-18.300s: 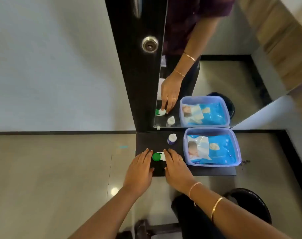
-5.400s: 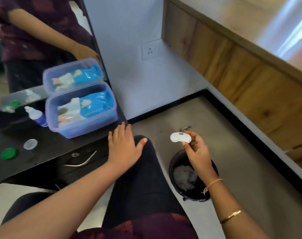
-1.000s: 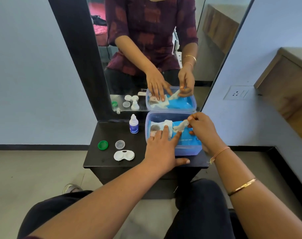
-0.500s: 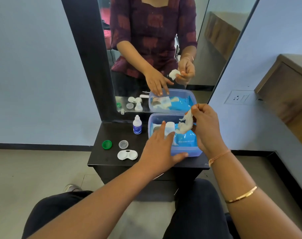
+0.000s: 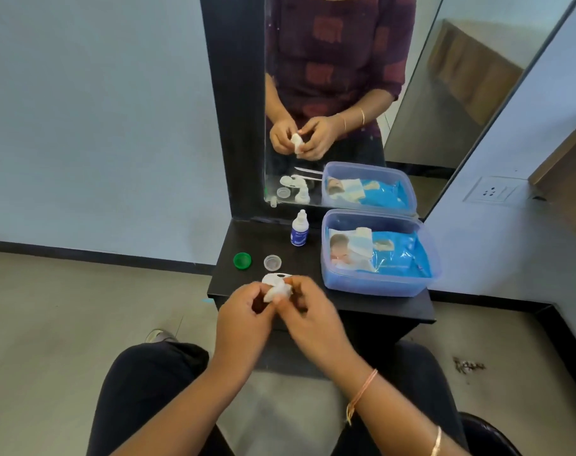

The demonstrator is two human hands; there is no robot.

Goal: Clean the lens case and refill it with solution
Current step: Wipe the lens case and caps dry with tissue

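The case (image 5: 276,278) lies flat on the table (image 5: 378,307), near the front edge. Both caps are off it. The case sits just beyond my fingertips. The wipe (image 5: 277,292) covers its near edge in this view; I cannot tell whether wipe and case touch.

My left hand (image 5: 243,319) and right hand (image 5: 311,320) meet over the front edge of the table. Both pinch the white wipe: the fingers are curled, with thumbs and fingertips closed on the crumpled wad between the two hands. Neither hand grips the case.

The clear cap (image 5: 272,262) lies just behind the case, open side up. The green cap (image 5: 242,260) lies to the left of the clear cap, apart from it. The bottle (image 5: 299,229) stands upright behind the clear cap, close to the mirror (image 5: 345,77).

The tub (image 5: 329,281) stands to the right of the case, apart from it. It holds a blue pack (image 5: 401,258).

The mirror reflects both hands with the wipe between them.
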